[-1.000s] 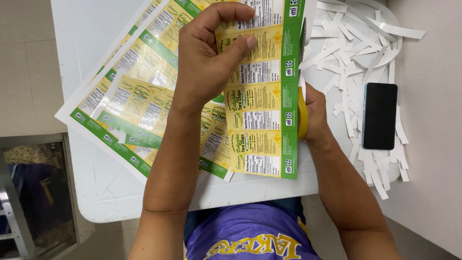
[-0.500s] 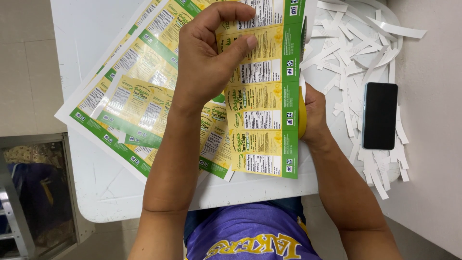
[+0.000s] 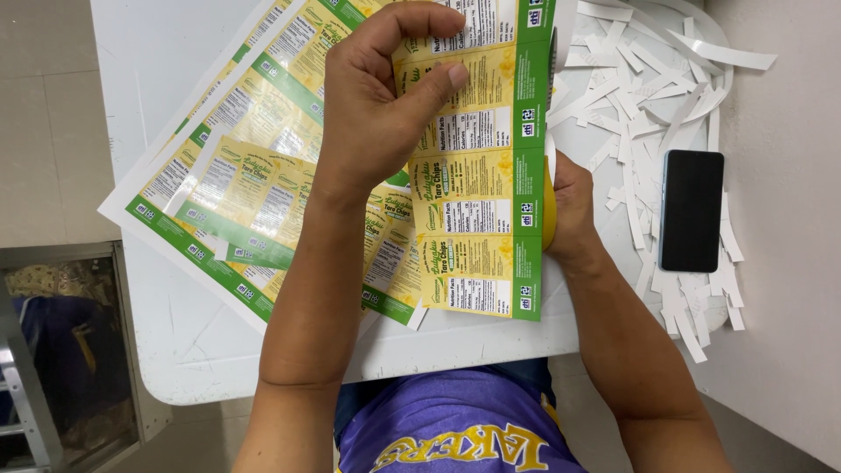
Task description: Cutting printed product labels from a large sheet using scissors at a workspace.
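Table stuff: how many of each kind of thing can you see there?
Held strip of labels: 1
Yellow-handled scissors: 1
Black phone: 1
Pile of white paper offcuts: 1
Stack of uncut label sheets: 1
Total: 5

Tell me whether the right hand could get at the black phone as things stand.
Probably yes, but not freely: the right hand is wrapped around yellow-handled scissors. The phone lies face up just beyond it, with only loose white paper strips between them.

The label strip (image 3: 477, 175) and the label sheets (image 3: 236, 166) beneath it are glossy printed paper, while the offcut strips (image 3: 648, 96) are plain matt white paper. The bench (image 3: 175, 52) is smooth white plastic with fine scratches; the phone (image 3: 691, 210) shows a glossy black glass face, and the scissors handle (image 3: 548, 206) looks like yellow plastic.
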